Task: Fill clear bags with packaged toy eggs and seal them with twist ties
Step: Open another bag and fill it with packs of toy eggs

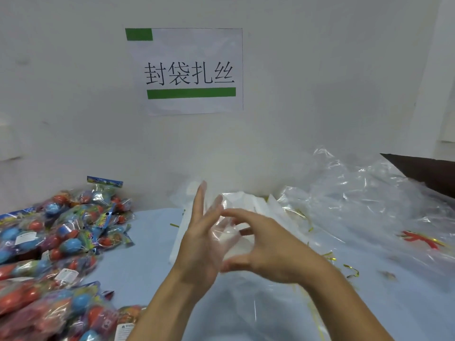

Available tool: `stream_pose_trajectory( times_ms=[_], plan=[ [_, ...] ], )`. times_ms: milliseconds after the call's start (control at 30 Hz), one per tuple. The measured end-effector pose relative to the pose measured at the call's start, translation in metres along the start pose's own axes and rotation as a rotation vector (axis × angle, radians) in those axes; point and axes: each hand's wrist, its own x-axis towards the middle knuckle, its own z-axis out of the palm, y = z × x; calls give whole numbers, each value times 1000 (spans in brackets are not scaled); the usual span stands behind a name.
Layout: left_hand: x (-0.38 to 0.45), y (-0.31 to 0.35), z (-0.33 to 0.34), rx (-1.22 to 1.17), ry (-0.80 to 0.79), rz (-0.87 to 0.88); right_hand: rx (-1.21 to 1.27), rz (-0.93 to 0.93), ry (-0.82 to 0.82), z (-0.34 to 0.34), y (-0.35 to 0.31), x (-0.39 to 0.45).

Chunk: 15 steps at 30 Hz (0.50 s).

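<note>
Pale blue table (152, 244), left hand (200, 244) spread against clear bag (229, 232), right hand (268, 244) pinching it (egg packs (61, 242) left)

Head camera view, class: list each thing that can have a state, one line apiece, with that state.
Clear plastic bag: empty, unsealed, held up between both hands.
Left hand: fingers straight, spread, against the bag.
Right hand: fingers and thumb curled, pinching the bag.
Packaged toy eggs in blue, red and orange: heaped loose, unbagged.
Gold twist ties: scattered, unused.
Crumpled clear plastic sheeting: piled.
White paper wall sign: stuck flat.
</note>
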Motion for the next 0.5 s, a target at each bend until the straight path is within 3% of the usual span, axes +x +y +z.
stream_pose_trajectory(
  times_ms=[67, 133, 200, 267, 400, 500],
  plan=[
    [-1, 2, 3, -110, -45, -48, -54, 17, -11, 9, 1, 2],
    [-1, 4, 0, -134, -69, -74, -49, 1, 102, 7, 5, 4],
    [0, 6, -5, -53, -81, -105, -42, 14, 257, 0, 6, 5],
    [0, 5, -7, 101, -41, -86, 169, 51, 377, -10, 3, 4],
    [4, -3, -11, 540, 341, 75, 775, 170, 462, -28, -4, 3],
    [7, -1, -20, 580, 534, -5, 1085, 225, 312, -36, -7, 0]
  ],
)
